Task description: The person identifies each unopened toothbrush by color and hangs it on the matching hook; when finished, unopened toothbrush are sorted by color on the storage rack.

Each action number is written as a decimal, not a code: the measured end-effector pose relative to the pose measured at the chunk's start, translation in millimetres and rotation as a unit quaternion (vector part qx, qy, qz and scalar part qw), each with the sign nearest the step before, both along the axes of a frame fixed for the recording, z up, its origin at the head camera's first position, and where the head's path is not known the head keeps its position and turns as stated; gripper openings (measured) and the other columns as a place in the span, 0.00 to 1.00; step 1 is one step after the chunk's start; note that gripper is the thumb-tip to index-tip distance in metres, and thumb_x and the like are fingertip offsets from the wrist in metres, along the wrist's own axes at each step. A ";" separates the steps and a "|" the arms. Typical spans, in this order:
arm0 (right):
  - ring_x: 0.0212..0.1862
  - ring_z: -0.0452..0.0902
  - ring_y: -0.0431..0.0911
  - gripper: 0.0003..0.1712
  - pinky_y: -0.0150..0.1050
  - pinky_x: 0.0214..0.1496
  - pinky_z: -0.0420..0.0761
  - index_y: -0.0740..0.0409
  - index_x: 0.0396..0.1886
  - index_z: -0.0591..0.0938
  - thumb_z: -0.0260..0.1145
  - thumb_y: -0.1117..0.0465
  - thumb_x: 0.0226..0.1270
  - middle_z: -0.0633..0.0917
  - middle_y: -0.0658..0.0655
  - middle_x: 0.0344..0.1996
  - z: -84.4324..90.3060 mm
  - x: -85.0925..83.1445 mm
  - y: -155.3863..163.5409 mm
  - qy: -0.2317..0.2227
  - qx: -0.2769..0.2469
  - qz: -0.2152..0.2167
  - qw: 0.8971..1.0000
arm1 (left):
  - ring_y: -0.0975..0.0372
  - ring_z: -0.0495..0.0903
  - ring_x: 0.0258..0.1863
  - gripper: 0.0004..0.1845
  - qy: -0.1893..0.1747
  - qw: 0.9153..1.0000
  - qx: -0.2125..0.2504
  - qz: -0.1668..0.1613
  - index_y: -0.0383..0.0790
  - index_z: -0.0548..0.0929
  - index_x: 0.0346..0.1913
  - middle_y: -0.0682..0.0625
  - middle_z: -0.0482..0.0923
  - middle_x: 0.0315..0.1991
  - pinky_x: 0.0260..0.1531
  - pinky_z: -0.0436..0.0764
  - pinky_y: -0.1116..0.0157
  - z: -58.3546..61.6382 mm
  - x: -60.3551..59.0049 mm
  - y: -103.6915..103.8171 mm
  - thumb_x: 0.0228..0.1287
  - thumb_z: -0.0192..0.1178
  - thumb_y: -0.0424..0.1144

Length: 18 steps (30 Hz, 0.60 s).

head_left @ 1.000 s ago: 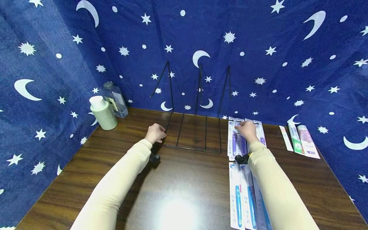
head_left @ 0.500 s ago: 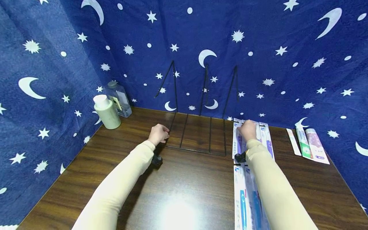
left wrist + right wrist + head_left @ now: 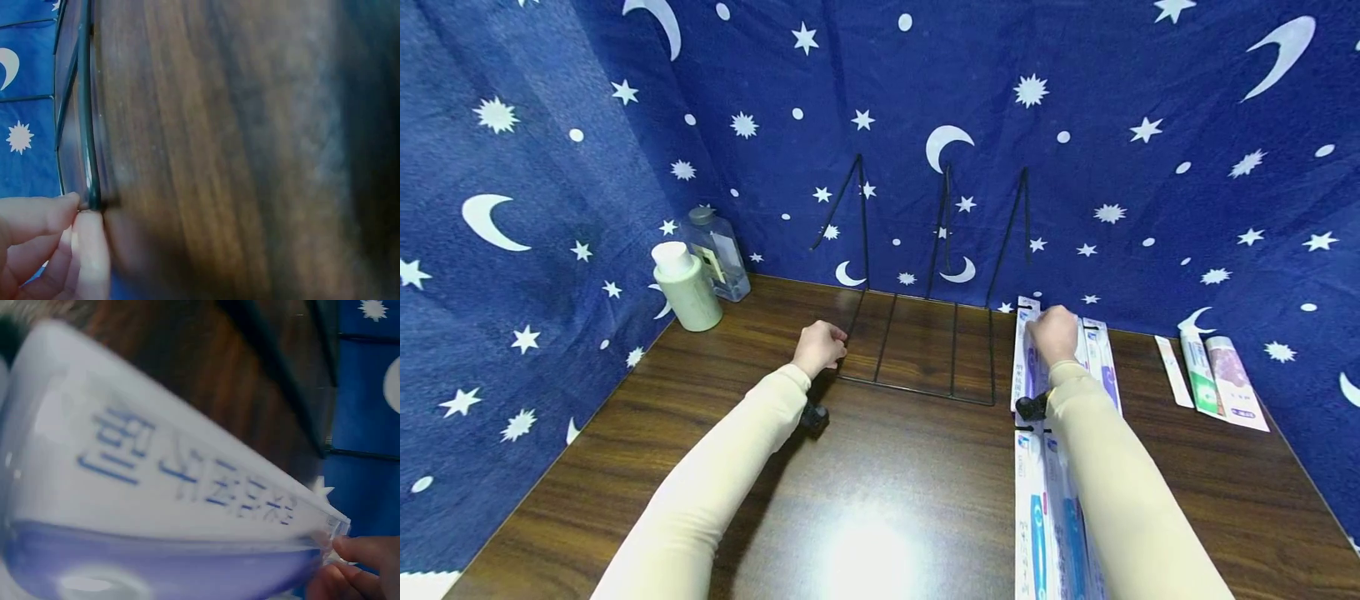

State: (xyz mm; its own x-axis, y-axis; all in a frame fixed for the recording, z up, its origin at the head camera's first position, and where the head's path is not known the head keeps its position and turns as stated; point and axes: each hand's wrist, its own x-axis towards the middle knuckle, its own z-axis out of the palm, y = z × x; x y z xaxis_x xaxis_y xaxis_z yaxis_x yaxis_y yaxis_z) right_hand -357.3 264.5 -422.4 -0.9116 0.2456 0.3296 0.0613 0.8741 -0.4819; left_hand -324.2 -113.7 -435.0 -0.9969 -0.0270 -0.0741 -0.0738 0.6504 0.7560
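A black wire rack lies on the dark wooden table, its three uprights leaning on the backdrop. My left hand pinches the rack's front left corner; in the left wrist view the fingertips close on the thin wire. Just right of the rack, my right hand grips the far end of a purple toothbrush package. In the right wrist view this package tilts up off the table, pinched at its end by my fingertips.
More purple packages lie beside the held one, and blue toothbrush packages lie nearer me. Toothpaste boxes sit at the far right. A pale green bottle and a clear bottle stand at the back left. Starry blue cloth surrounds the table.
My right hand has slid to the far end of the purple package and taken hold of it, tilting it up. The left hand stays on the rack corner.
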 end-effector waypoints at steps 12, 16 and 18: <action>0.36 0.79 0.64 0.12 0.54 0.49 0.71 0.72 0.31 0.84 0.62 0.66 0.53 0.84 0.70 0.29 45.9 25.5 -3.4 0.110 -0.078 -0.019 0.991 | 0.65 0.80 0.17 0.17 -0.002 1.000 -0.014 0.003 0.32 0.84 0.47 0.42 0.84 0.35 0.18 0.81 0.73 0.4 2.5 2.7 0.51 0.61 0.24; 0.31 0.79 0.55 0.11 0.45 0.43 0.74 0.71 0.33 0.84 0.63 0.66 0.55 0.85 0.69 0.29 59.0 38.9 -6.0 0.132 -0.099 -0.034 0.986 | 0.67 0.77 0.15 0.18 0.001 1.000 -0.025 0.003 0.32 0.84 0.48 0.43 0.84 0.34 0.18 0.81 0.74 2.8 4.5 3.2 0.52 0.61 0.24; 0.25 0.76 0.45 0.10 0.39 0.36 0.73 0.70 0.33 0.84 0.64 0.65 0.55 0.86 0.67 0.29 64.4 44.2 -6.0 0.141 -0.105 -0.046 0.983 | 0.69 0.75 0.14 0.17 0.007 0.999 -0.034 0.002 0.32 0.84 0.48 0.44 0.84 0.33 0.17 0.80 0.74 4.4 5.6 3.8 0.52 0.61 0.24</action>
State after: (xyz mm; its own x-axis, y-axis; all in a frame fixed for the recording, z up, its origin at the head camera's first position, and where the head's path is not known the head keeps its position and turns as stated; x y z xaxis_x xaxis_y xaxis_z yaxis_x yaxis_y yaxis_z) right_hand -313.1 258.5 -357.9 -0.7615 0.4124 0.5000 -0.0267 0.7509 -0.6599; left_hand -318.6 -109.9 -430.6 -0.9977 -0.0351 -0.0583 -0.0662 0.6998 0.7112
